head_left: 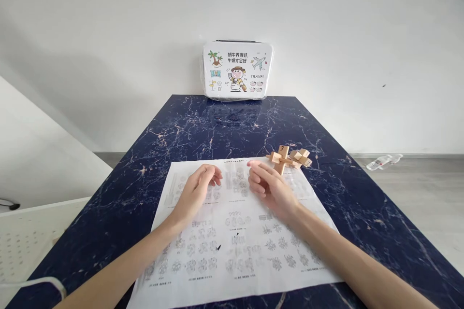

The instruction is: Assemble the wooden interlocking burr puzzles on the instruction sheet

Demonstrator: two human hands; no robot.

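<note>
Over the upper part of a printed instruction sheet (250, 231), my left hand (200, 187) is loosely curled, its fingers slightly apart and nothing visible in it. Opposite it, my right hand (271, 187) is half curled, with the index finger reaching toward the left; I see nothing held there either. A gap lies between the two hands. Just beyond my right hand, a wooden interlocking puzzle (282, 158) rests at the sheet's far right corner. It has crossed bars and several small blocks, one bar bearing a dark mark. My right hand partly overlaps its near side in the view.
A white cartoon-printed case (237, 70) in clear wrapping stands at the far edge of the dark blue marbled table (232, 130), against the wall. A white cable (43, 280) curves at the lower left. A clear plastic item (384, 161) lies on the floor at right.
</note>
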